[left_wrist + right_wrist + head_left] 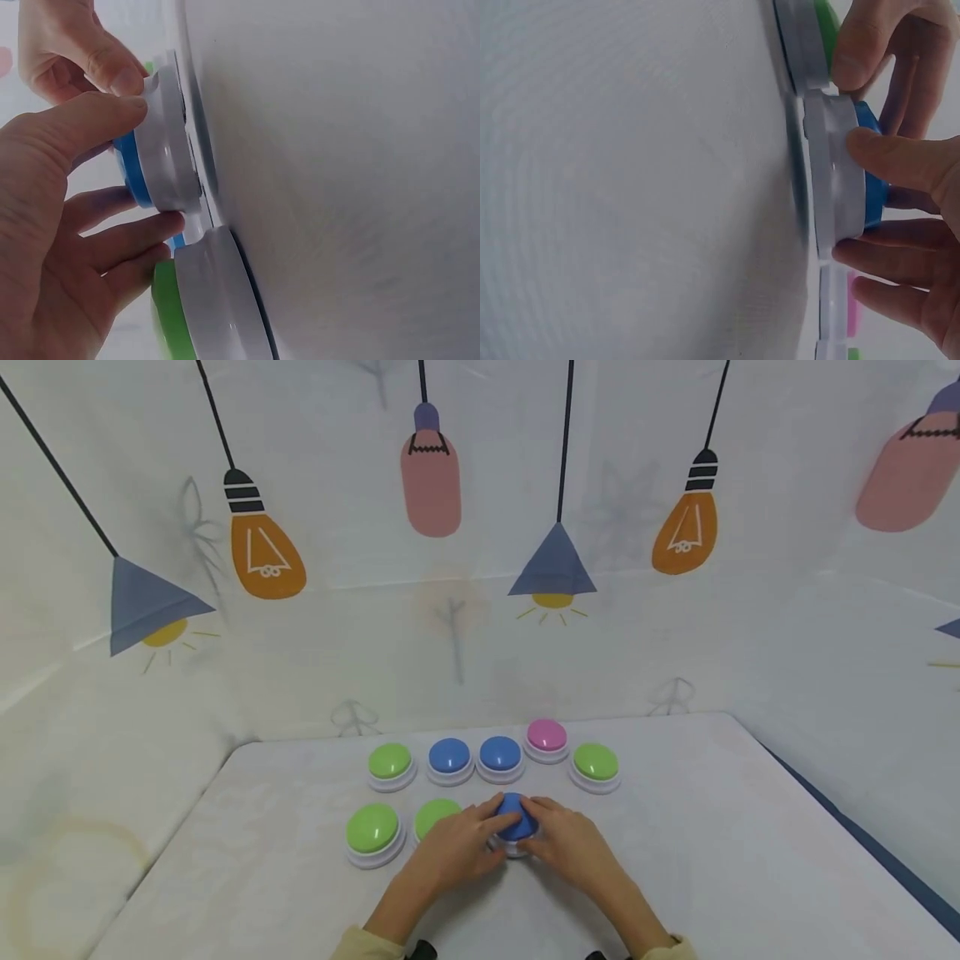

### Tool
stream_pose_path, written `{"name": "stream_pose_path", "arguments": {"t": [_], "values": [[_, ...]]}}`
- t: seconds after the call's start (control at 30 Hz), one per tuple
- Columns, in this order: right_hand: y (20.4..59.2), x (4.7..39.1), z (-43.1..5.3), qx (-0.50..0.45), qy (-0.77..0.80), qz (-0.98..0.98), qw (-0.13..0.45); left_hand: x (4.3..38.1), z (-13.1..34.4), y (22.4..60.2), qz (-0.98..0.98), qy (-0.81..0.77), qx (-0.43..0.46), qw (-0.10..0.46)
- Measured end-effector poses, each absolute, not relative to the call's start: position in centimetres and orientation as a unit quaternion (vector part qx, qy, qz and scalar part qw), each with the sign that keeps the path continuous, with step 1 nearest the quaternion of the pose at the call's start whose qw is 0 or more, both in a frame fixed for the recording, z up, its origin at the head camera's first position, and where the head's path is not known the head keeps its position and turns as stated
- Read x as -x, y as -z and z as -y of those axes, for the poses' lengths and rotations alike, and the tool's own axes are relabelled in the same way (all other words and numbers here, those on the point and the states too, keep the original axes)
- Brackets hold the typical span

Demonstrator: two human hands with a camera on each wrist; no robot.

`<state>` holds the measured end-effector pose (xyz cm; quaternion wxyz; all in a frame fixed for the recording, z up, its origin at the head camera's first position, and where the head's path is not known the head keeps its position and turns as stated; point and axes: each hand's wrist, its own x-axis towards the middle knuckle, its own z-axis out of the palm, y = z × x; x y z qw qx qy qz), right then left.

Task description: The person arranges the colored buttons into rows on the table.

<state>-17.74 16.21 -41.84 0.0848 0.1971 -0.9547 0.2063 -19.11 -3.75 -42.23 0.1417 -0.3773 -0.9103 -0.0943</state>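
Observation:
A blue dome push button [516, 818] on a round white base sits at the front right of the group, with both hands around it. My left hand [457, 845] grips its left side, thumb on the near wall of the base and fingers around the far side. From the right, my right hand [573, 845] holds the same button, its thumb on the white base [838, 172] in the right wrist view. The base is right at the tabletop. Just left of it, a green button [435, 814] is partly hidden behind my left hand.
Another green button [372, 829] stands at the front left. Behind runs a row: a green button [389, 762], two blue buttons [449, 757], a pink button [547, 736] and a green button [596, 762]. The white table [735, 827] meets a lamp-patterned cloth wall [337, 635].

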Motion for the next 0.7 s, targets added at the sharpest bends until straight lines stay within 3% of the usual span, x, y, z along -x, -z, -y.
{"name": "stream_pose_path", "arguments": {"t": [0.7], "values": [[42.40, 17.60, -16.31, -0.190, -0.227, 0.953, 0.071, 18.90, 3.65, 42.36, 0.925, 0.068, 0.361, 0.102]]}}
